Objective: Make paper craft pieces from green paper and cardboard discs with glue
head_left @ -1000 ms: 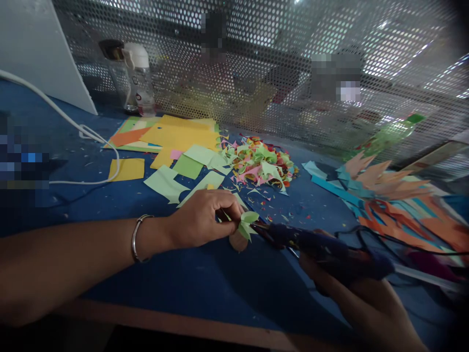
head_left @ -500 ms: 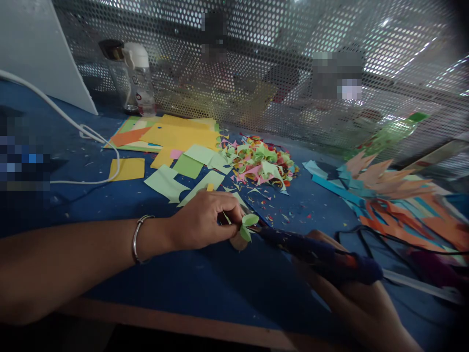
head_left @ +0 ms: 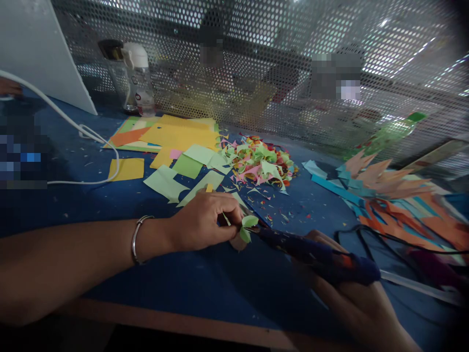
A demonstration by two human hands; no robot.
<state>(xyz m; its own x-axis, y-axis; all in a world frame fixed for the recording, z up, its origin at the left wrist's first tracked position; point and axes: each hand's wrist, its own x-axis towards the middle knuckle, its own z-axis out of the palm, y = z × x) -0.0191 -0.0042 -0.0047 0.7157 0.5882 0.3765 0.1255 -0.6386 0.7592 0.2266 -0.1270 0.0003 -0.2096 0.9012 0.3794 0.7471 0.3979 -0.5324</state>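
My left hand (head_left: 207, 220), with a silver bangle at the wrist, pinches a small light green paper cutout (head_left: 247, 228) shaped like leaves or petals. Wrapped in my right hand (head_left: 348, 298) is a dark blue glue gun (head_left: 318, 256), with a whitish glue stick (head_left: 417, 287) jutting from its back end. The gun's nozzle is at the green cutout; whether they touch I cannot tell. A small brownish round object (head_left: 239, 242) shows just below my left fingertips, partly hidden.
Green paper pieces (head_left: 166, 182) and yellow sheets (head_left: 183, 132) lie beyond my left hand, beside a heap of paper scraps (head_left: 262, 161). Orange and blue cutouts (head_left: 395, 195) and a black cord (head_left: 361, 234) are at right. Bottles (head_left: 141, 83) stand by the perforated metal screen (head_left: 249, 58).
Both hands, the green cutout and the glue gun stay almost in place. Part of another person's hand has come into view at the far left edge.
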